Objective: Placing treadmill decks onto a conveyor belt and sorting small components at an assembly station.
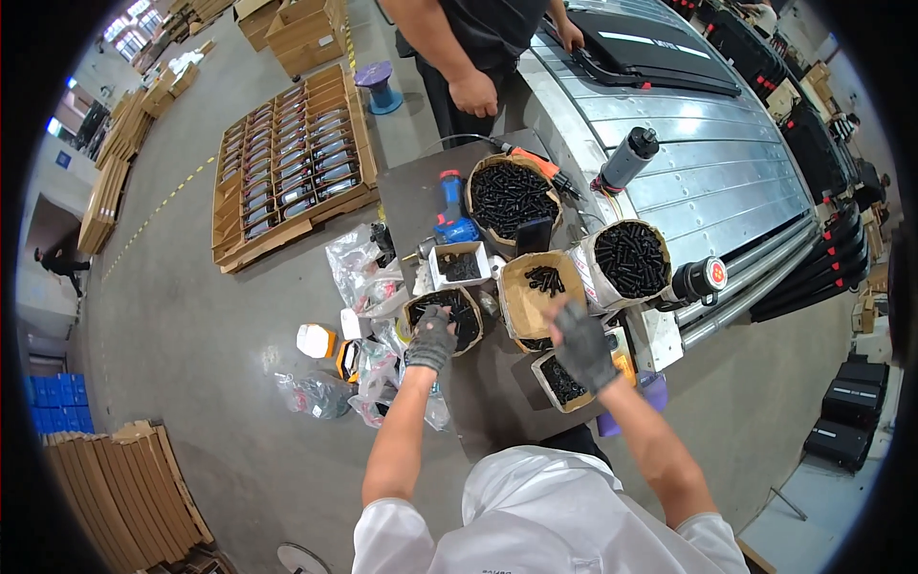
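Note:
My left hand [432, 341], in a grey glove, reaches over the rim of a round tub of black screw-like parts [463, 316]. Its fingers are bent together at the parts; what they pinch, if anything, is too small to make out. Smeared by motion, my right hand [583, 349] hovers at the near right edge of a cardboard box [516, 311] holding a small heap of black pins [545, 279]. Whether its fingers hold anything is unclear. Under its wrist sits a white box of small black parts [562, 380].
Around them stand a full tub of black pins [514, 196], another at right [626, 258], a white box [459, 265], a blue power tool [454, 210] and an orange-black tool [540, 165]. A co-worker's hand [473, 94] is beyond. Upright black cylinders [626, 161] flank the metal conveyor [688, 177].

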Available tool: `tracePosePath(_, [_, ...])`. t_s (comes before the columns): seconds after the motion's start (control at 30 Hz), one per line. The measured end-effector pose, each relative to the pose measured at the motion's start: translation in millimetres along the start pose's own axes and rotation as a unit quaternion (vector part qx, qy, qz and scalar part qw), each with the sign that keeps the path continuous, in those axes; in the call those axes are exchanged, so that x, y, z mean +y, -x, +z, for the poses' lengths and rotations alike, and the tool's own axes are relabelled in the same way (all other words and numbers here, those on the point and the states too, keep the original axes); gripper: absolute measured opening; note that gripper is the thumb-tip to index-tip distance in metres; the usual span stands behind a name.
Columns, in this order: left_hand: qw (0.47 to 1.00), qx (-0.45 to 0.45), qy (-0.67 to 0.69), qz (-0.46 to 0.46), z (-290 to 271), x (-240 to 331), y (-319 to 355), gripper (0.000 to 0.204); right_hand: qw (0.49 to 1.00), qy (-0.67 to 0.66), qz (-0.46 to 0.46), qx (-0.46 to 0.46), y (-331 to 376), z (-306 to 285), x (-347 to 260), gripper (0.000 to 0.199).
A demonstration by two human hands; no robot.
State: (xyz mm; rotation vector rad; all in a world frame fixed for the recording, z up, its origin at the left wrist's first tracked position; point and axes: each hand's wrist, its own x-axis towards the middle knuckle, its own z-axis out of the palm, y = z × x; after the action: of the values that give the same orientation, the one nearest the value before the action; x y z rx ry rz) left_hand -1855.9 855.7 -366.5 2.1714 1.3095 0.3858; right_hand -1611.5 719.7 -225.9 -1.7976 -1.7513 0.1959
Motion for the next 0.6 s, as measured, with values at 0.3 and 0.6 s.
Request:
tracePosePath(0.3, [0.994,-0.029,-0.103,-0.014,28,28,-37,0.039,0.978,-0.089,0.179,-0.062,187,-8,-16,0.014])
tracePosePath(0.6, [0.991,-0.068,-0.11,-0.03,30,32,-41,0.031,0.958,-0.127,0.252,-0.054,191,-4,-16,0.011])
